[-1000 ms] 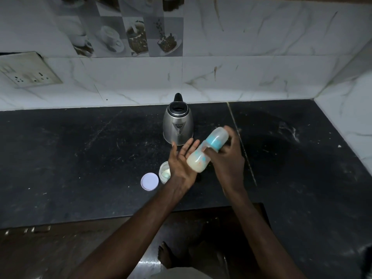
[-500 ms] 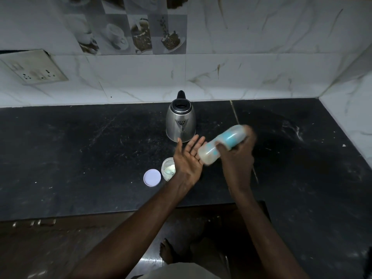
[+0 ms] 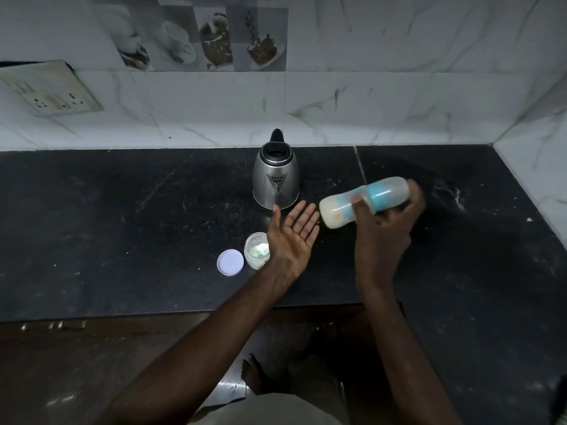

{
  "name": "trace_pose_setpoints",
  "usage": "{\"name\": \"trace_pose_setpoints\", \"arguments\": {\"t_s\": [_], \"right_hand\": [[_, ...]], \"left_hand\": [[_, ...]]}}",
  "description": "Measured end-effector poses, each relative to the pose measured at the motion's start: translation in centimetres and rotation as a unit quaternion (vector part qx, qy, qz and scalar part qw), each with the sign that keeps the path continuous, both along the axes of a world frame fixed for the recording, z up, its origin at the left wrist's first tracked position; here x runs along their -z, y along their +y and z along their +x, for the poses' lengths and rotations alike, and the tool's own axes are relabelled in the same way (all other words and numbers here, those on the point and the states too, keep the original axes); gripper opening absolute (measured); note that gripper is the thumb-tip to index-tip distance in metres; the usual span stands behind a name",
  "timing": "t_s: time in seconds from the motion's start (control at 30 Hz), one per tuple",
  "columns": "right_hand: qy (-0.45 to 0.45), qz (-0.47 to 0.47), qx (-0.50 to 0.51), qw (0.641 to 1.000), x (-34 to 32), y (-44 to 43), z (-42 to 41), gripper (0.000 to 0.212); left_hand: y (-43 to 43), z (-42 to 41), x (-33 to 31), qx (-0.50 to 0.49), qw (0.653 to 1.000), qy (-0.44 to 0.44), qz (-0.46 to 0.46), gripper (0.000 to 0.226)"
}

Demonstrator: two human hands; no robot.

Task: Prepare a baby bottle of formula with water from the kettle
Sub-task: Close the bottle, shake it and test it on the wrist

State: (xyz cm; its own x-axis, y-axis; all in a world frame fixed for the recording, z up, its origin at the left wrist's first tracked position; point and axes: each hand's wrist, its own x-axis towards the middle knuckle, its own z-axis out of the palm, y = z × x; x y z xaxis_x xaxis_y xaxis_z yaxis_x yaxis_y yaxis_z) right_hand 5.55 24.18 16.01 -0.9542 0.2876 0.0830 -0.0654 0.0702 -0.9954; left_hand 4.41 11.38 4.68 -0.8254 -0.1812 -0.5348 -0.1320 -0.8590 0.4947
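Note:
My right hand (image 3: 383,231) grips a baby bottle (image 3: 340,208) with a blue collar, holding it nearly on its side above the black counter. Milky liquid fills the bottle's left end. My left hand (image 3: 294,237) is held out flat, palm up, just left of the bottle and not touching it. Behind both hands a steel kettle (image 3: 276,176) stands with its lid open. A small open jar of white formula powder (image 3: 257,251) sits by my left wrist, and its pale round lid (image 3: 230,262) lies flat to the left of it.
The black stone counter (image 3: 122,225) runs left and right, bounded by a white tiled wall at the back and right. A socket plate (image 3: 49,90) sits on the wall at the far left. My bare foot shows on the floor below the counter edge.
The bottle has swung away to the right, off my left palm, and now lies more level. My left hand stays open, palm up.

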Motion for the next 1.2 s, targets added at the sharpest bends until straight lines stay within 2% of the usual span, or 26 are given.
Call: {"name": "trace_pose_setpoints", "arguments": {"t_s": [0.07,0.13,0.17,0.2,0.27,0.33,0.47,0.6,0.63,0.73,0.77,0.9,1.03,1.13,1.2], "right_hand": [[-0.008,0.017,-0.017,1.000,0.4,-0.5,0.4,0.085],[-0.037,0.079,-0.116,0.989,1.5,-0.7,0.9,0.084],[-0.043,0.088,-0.134,0.986,1.8,-0.6,1.0,0.083],[-0.040,0.078,-0.120,0.989,1.7,-0.4,0.8,0.081],[-0.022,0.009,-0.029,0.999,1.0,-0.3,0.2,0.080],[-0.013,-0.002,0.008,1.000,1.2,-0.6,0.2,0.083],[-0.058,0.095,-0.139,0.984,3.1,-0.7,1.1,0.083],[-0.044,0.011,-0.003,0.999,2.8,-0.1,0.5,0.083],[-0.047,0.019,-0.009,0.999,2.9,-0.2,0.6,0.084],[-0.087,0.085,-0.122,0.985,3.9,-0.1,1.1,0.081],[-0.085,0.083,-0.122,0.985,3.9,0.1,1.1,0.080],[-0.046,-0.014,0.000,0.999,3.1,0.3,0.3,0.080],[-0.079,0.062,-0.100,0.990,3.9,0.4,0.5,0.077],[-0.041,-0.013,-0.003,0.999,3.3,1.2,-0.6,0.080],[-0.032,-0.025,0.016,0.999,3.2,1.2,-0.6,0.083]], "left_hand": [[0.3,-0.1,-0.1,0.000,1.000,0.001,0.017,0.070],[0.5,-0.1,-0.2,-0.002,0.999,0.002,0.042,0.070],[0.5,-0.2,-0.2,-0.003,0.999,0.004,0.048,0.070],[0.5,-0.3,-0.2,-0.003,0.999,0.008,0.044,0.070],[0.2,-0.2,-0.1,-0.004,1.000,0.007,0.020,0.070],[0.0,0.0,0.1,-0.005,1.000,0.001,0.013,0.070],[-0.1,0.0,0.0,-0.007,0.999,0.009,0.048,0.071],[-0.4,0.3,0.4,-0.008,1.000,0.002,0.009,0.072],[-0.3,0.3,0.5,-0.009,1.000,0.001,0.015,0.072],[0.3,0.2,0.7,-0.011,0.998,0.006,0.061,0.073],[0.5,0.1,0.8,-0.009,0.998,0.008,0.063,0.073],[0.9,0.0,0.6,0.000,0.999,0.017,0.031,0.073],[1.5,-0.1,0.4,-0.002,0.998,0.018,0.064,0.073],[1.4,-0.1,0.4,0.008,0.999,0.016,0.030,0.072],[1.3,0.0,0.5,0.005,0.999,0.018,0.029,0.072]]}}
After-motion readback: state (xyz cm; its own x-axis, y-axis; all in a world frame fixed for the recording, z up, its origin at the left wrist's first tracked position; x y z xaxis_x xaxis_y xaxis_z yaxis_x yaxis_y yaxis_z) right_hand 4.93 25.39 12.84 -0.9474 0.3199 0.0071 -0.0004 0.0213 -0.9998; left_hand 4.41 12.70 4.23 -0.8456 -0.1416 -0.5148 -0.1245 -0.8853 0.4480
